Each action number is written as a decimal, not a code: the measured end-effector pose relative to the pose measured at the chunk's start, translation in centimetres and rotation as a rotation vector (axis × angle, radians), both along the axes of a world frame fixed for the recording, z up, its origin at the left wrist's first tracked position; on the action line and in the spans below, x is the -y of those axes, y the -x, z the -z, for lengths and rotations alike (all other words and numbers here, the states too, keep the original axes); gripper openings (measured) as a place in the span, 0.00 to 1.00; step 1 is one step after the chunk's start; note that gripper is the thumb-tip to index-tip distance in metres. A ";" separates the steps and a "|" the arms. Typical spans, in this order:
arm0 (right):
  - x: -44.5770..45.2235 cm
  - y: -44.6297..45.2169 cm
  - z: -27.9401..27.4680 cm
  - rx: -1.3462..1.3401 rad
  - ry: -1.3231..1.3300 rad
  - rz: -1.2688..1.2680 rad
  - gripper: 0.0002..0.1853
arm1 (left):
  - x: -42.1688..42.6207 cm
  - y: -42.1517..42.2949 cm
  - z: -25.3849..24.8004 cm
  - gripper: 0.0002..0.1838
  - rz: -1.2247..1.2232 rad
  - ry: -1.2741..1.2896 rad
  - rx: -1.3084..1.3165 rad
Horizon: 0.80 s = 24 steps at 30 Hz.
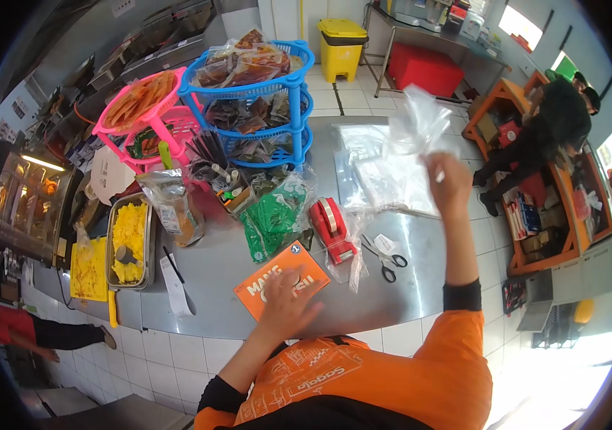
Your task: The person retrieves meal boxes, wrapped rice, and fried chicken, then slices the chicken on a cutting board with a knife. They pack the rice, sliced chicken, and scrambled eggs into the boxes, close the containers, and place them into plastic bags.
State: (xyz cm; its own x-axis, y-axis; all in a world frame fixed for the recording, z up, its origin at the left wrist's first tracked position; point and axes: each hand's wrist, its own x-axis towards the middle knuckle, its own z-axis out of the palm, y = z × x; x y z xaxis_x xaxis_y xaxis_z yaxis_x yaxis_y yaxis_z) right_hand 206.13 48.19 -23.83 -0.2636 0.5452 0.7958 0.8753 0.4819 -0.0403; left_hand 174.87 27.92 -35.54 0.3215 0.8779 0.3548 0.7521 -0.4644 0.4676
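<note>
My left hand [289, 301] lies with its fingers spread on an orange box [252, 292] near the table's front edge. At the right, my right hand [449, 179] is raised with its fingers closed on a clear plastic bag [420, 122], which looks blurred. Beneath that bag is a stack of clear plastic bags [381, 175]. A red tape dispenser [331, 229] stands between my hands, with black-handled scissors [386, 259] to its right. Green packets [277, 215] lie behind the orange box.
Blue tiered baskets [295, 107] and a pink basket [177, 115] hold packets at the back left. A metal tray of yellow food [129, 244] sits at the left. One person [560, 118] bends by orange shelves at the right; another person [15, 326] is at the far left.
</note>
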 end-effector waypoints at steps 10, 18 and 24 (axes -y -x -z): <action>19.3 11.7 1.8 -0.231 0.749 -1.151 0.15 | 4.7 1.3 -2.3 0.31 0.141 0.691 1.530; 19.6 13.1 10.7 -1.012 1.615 -1.089 0.36 | 8.8 1.6 -5.2 0.36 -0.055 0.599 1.790; 21.6 18.4 15.0 -1.650 2.095 -1.192 0.46 | 10.6 5.0 -8.8 0.39 -0.146 0.464 1.414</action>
